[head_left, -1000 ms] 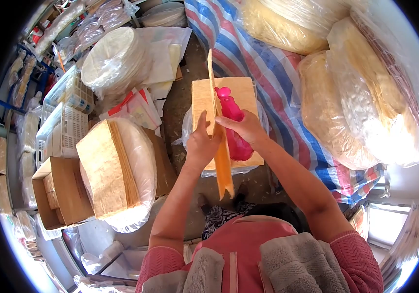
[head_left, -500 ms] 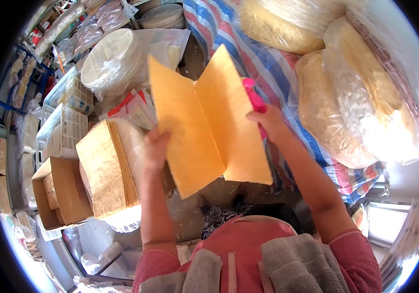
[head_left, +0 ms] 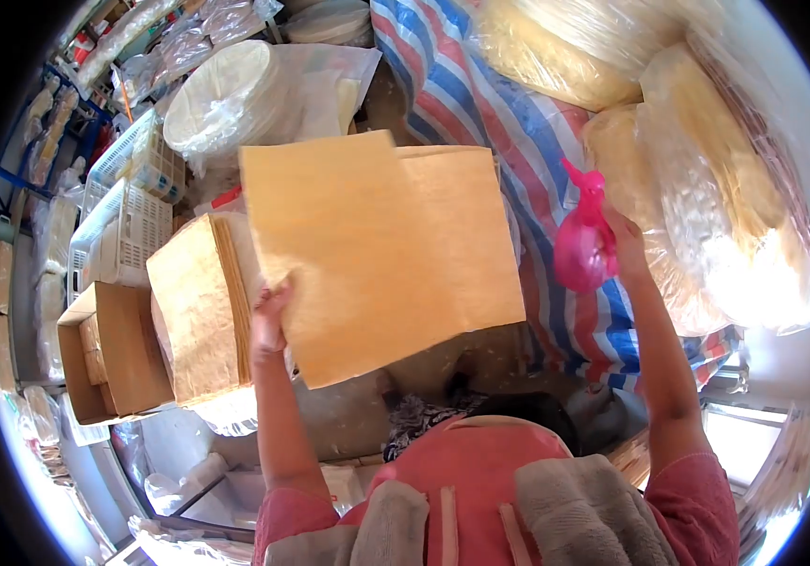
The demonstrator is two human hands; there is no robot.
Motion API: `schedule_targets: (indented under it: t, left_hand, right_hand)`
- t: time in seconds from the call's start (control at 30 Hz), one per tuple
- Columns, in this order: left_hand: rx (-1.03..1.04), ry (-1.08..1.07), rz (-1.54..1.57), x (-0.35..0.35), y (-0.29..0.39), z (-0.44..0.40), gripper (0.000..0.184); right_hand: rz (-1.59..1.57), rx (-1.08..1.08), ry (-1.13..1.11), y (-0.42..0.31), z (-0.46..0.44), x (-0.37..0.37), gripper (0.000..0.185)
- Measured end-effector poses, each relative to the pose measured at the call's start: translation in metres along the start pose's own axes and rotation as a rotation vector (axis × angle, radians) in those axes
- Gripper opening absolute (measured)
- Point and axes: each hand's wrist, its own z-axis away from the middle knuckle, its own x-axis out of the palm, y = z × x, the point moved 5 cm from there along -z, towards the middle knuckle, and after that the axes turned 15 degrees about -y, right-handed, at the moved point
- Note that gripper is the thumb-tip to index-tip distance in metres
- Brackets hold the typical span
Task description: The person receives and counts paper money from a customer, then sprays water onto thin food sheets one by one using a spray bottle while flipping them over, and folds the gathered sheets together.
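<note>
My left hand is closed on the left edge of a broad tan sheet, thumb on its upper face. The sheet is held out in front of my body. At its right, a second tan panel shows partly under it; whether this is another sheet or the same one folded, I cannot tell. Out to the right, my right hand grips a bright pink spray bottle, upright over the striped cloth and apart from the sheet. Left of my left hand stands a thick stack of similar tan sheets.
A striped tarp covers the surface ahead and right, with plastic-wrapped bundles on it. To the left are an open cardboard box, white plastic baskets and a wrapped round stack. Shelves line the far left.
The tan sheet has gone from a V-shaped fold to lying nearly flat. My right hand has left its edge and moved right with the pink spray bottle. My left hand still holds on.
</note>
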Motion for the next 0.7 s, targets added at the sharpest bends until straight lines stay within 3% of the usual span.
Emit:
schedule_targets:
  t: [0.07,0.13,0.2,0.23,0.33,0.37,0.4,0.43,0.5,0.6,0.7]
  left_hand:
    - [-0.152,-0.114,0.074,-0.013,-0.060,-0.022,0.029]
    - [-0.161,-0.133,0.047,-0.004,-0.104,-0.038,0.028]
    - [-0.319,-0.103,-0.031,-0.031,-0.156,-0.057,0.033]
    - [-0.398,-0.085,-0.071,-0.045,-0.175,-0.059,0.036]
    - [-0.519,0.099,-0.716,-0.076,-0.188,-0.036,0.057]
    - [-0.477,0.302,-0.699,-0.108,-0.224,-0.021,0.072]
    - [-0.662,0.215,-0.489,-0.162,-0.300,-0.014,0.073]
    - [-0.850,0.359,-0.131,-0.110,-0.275,0.027,0.069]
    - [-0.792,0.096,0.291,-0.075,-0.295,0.065,0.056]
    - [-0.718,0.101,0.426,-0.044,-0.324,0.091,0.036]
    - [-0.443,0.376,0.690,-0.028,-0.327,0.085,0.023]
  right_hand:
    - [0.102,0.067,-0.074,-0.015,0.024,-0.005,0.034]
    - [0.245,0.097,-0.124,-0.015,0.043,-0.010,0.037]
    - [0.428,0.083,-0.159,-0.007,0.054,-0.015,0.040]
    - [0.400,0.268,-0.287,0.002,0.060,-0.019,0.040]
    - [0.529,0.382,-0.477,0.016,0.073,-0.002,0.040]
    - [0.572,0.392,-0.544,0.021,0.075,0.006,0.040]
    - [0.615,0.400,-0.611,0.030,0.075,0.015,0.040]
    - [0.656,0.405,-0.679,0.035,0.075,0.025,0.041]
    - [0.704,0.417,-0.691,0.034,0.073,0.043,0.042]
    - [0.628,0.362,-0.578,0.030,0.068,0.058,0.043]
    - [0.436,0.270,-0.514,0.029,0.062,0.062,0.042]
